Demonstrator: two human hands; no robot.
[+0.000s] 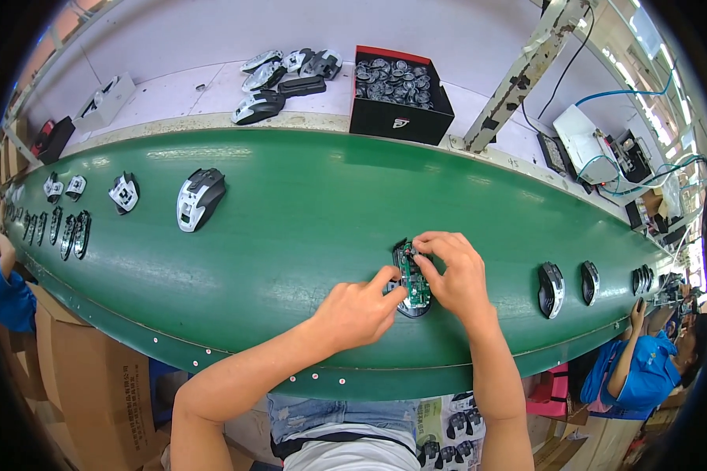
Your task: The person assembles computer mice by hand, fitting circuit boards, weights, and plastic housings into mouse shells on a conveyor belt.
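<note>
In front of me on the green belt lies an opened computer mouse base with a green circuit board (416, 292) in its dark shell. My left hand (357, 312) is closed at the board's left side, with the thumb and forefinger pinching at its edge. My right hand (457, 276) bends over the board's upper right end, its thumb and fingertips closed on it. The fingers partly cover the board, and any small part between them is hidden. Up and to the left rests a silver and black mouse shell (200, 200).
More mouse shells (124, 192) and dark narrow parts (82, 234) sit at the belt's left. Assembled-looking mice (551, 290) stand at the right. Behind, a shelf holds a black box (401, 118) of round parts and a pile of shells (265, 76). Co-workers (644, 369) sit at both ends.
</note>
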